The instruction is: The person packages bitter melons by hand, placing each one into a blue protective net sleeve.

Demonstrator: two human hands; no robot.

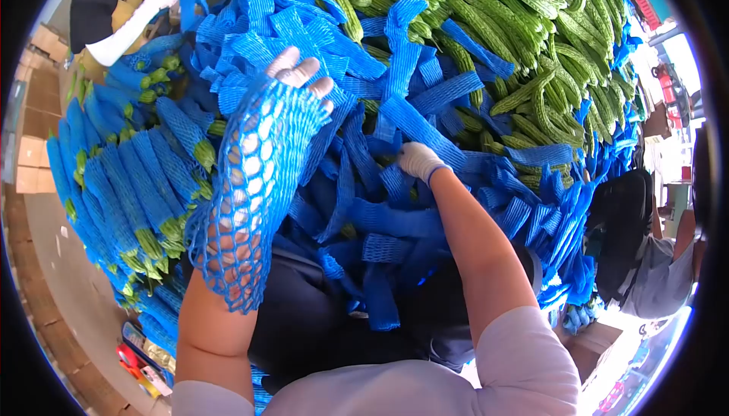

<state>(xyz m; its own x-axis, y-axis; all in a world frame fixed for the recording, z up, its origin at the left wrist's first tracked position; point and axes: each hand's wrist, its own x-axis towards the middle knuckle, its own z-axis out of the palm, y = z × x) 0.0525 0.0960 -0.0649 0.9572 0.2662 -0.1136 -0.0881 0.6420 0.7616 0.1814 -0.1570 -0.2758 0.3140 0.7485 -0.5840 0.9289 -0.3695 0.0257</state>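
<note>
A blue foam net sleeve (254, 165) is stretched over my left hand (296, 82) and forearm. The gloved fingertips stick out of its far end, extended and slightly apart, with nothing between them. My right hand (421, 162), in a white knitted glove, reaches into the heap of loose blue net sleeves (425, 222). Its fingers are curled down on one of the sleeves, and their tips are partly hidden. Ahead of both hands lies a big pile of long green bitter gourds (501, 17), with more flat sleeves (288, 32) strewn over its near side.
Bitter gourds in blue sleeves (140, 180) are stacked in rows at the left. Another person's white-sleeved arm (144, 25) reaches in at the upper left. Cardboard boxes (38, 165) line the left side. A person in grey (664, 272) is at the right edge.
</note>
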